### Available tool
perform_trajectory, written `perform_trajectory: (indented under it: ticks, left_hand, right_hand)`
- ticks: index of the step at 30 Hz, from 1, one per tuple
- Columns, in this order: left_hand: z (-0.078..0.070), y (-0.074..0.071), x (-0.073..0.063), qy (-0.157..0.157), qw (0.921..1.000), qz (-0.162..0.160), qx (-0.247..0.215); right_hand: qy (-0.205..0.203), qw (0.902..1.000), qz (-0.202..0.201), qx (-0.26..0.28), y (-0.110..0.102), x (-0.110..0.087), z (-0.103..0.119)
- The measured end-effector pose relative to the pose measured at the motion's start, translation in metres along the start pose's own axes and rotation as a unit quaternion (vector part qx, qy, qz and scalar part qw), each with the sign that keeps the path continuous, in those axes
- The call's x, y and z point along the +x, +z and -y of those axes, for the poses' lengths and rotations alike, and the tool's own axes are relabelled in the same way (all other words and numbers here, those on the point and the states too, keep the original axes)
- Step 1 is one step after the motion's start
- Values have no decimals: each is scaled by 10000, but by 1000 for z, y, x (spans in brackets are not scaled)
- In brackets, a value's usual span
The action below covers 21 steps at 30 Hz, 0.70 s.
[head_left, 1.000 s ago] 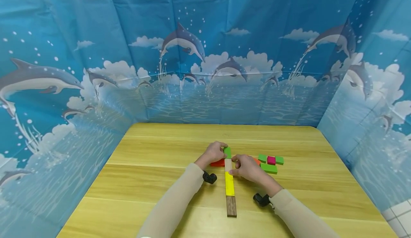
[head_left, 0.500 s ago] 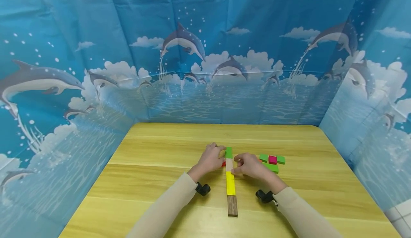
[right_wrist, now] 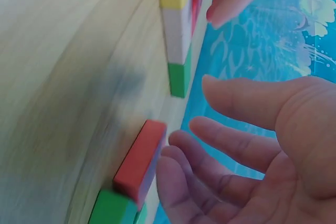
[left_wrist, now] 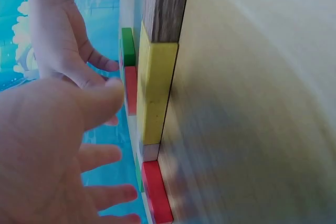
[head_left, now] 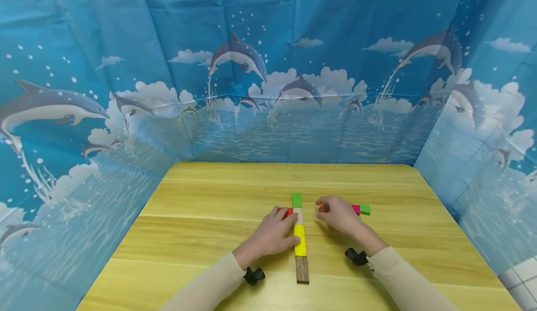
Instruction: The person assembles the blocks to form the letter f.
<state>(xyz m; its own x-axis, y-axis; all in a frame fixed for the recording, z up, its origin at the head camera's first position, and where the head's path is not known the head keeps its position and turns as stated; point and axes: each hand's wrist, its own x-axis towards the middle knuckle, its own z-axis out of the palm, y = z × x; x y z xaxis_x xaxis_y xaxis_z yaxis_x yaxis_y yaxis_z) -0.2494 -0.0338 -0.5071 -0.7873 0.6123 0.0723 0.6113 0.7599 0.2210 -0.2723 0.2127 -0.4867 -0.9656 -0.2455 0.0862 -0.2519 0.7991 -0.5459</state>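
A straight line of blocks runs away from me: brown wood-grain, yellow, pale and green at the far end. Against the line's left side lies a red block, partly behind my left hand. That hand hovers over the yellow and pale blocks with fingers spread, gripping nothing; contact is hard to tell. To the right of the line, my right hand has loosely bent fingers and an empty palm. Beside its fingers lies an orange-red block, seen in the right wrist view.
Beyond the right hand are a magenta block and a small green block, partly covered by the hand. The wooden table meets a blue dolphin-print sheet at the back and sides.
My left hand has drawn back toward me from beside the far green block. My right hand has shifted right, away from the line. The line of blocks looks unchanged.
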Motion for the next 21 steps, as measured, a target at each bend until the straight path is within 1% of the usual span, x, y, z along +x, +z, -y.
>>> perform_trajectory:
  ticks: [4, 7, 10, 16, 21]
  left_hand:
    - [0, 4, -7, 39, 9992, 346, -190]
    - [1, 6, -10, 65, 9986, 449, -283]
    - [1, 6, -12, 59, 9982, 513, -311]
    - [2, 5, -12, 64, 9979, 552, -346]
    - [4, 6, -13, 135, 9976, 608, -303]
  right_hand:
    - [-80, 9985, -359, -408, 1, -3, -8]
    - [-107, 9961, -556, -678, 2, -4, -13]
    - [-130, 9939, -663, -870, 3, -6, -17]
    - [-172, 9901, -741, -1180, 4, -5, -22]
    - [-75, 9890, -719, -1289, 4, -5, -26]
